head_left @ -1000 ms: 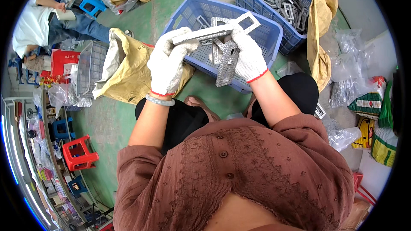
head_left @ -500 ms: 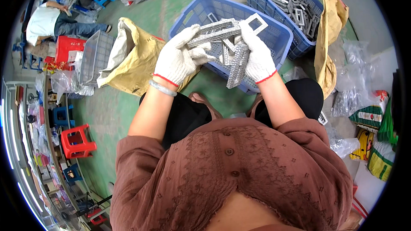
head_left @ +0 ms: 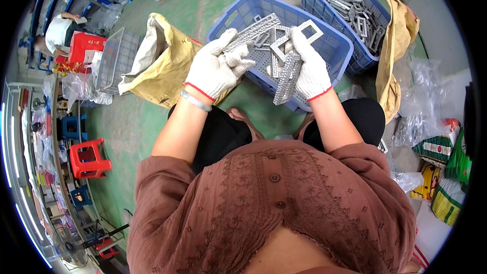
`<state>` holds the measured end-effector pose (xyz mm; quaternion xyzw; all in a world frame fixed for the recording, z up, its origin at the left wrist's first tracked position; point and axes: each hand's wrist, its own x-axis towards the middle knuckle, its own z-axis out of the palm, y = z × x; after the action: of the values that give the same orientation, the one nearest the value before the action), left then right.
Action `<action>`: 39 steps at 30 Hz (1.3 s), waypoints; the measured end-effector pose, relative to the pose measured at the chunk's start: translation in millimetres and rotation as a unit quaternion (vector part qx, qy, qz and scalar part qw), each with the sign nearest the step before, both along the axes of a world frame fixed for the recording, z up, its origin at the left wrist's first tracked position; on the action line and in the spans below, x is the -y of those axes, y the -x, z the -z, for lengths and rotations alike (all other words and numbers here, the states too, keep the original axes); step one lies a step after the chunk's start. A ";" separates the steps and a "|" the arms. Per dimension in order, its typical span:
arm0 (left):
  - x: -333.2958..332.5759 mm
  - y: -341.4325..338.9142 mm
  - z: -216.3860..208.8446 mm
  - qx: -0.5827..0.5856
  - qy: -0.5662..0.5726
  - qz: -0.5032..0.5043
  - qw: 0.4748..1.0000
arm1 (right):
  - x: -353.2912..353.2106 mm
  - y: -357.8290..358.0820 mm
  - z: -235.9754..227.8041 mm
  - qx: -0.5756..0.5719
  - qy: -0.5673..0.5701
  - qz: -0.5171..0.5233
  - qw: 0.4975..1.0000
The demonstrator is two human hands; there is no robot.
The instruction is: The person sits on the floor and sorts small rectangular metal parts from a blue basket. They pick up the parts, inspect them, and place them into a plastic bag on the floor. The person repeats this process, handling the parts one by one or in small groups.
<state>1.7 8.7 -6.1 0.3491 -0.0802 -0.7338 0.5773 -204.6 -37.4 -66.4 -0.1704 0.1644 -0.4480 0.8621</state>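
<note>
Both my hands wear white knitted gloves with red cuffs and are raised over a blue plastic crate [head_left: 231, 15]. My left hand [head_left: 215, 68] is closed on one end of a long grey metal frame [head_left: 256, 31] with a textured surface. The frame slants up to the right. My right hand [head_left: 310, 68] grips several similar grey frames in a bunch. One rectangular frame [head_left: 315, 31] sticks up past the thumb, and another textured frame [head_left: 287, 83] hangs down beside the palm. More grey pieces lie in the crate, partly hidden by the hands.
A second blue crate [head_left: 307, 0] full of grey frames stands beyond on the right, beside a tan sack [head_left: 388, 71]. An open yellow sack [head_left: 165, 68] stands at left. A red stool [head_left: 89, 158] is further left. Another person [head_left: 58, 33] bends at far left.
The long frame in my left hand has swung clear of the frames in my right hand, its far end tilting upward. My right hand keeps its bunch. The other person has shifted posture.
</note>
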 end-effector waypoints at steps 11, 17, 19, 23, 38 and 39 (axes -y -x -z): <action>-7.3 -81.9 -30.3 0.203 0.072 -0.148 0.965 | 1.9 4.6 -1.4 -0.041 -0.012 0.036 0.998; -4.4 -215.2 -45.8 0.742 0.015 -0.099 0.663 | 4.8 -1.0 -1.8 -0.031 -0.057 0.059 0.996; -3.2 -270.5 -40.2 0.834 -0.144 -0.020 0.533 | 6.7 -3.6 9.5 0.018 -0.045 0.023 0.999; 5.9 -232.8 -39.5 0.935 -0.073 -0.030 0.347 | 4.3 -4.1 -0.9 0.021 -0.035 0.025 0.999; -26.6 64.3 7.6 0.648 0.117 0.264 0.705 | 3.5 2.2 -3.0 0.056 0.016 0.092 0.994; -24.8 66.2 6.2 0.600 0.093 0.268 0.748 | 4.4 4.9 -6.4 0.049 0.008 0.104 0.993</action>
<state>-64.6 33.5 -12.3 0.6261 -0.5684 -0.4863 0.2200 -209.5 -41.7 -60.0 -0.1375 0.1355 -0.5439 0.8166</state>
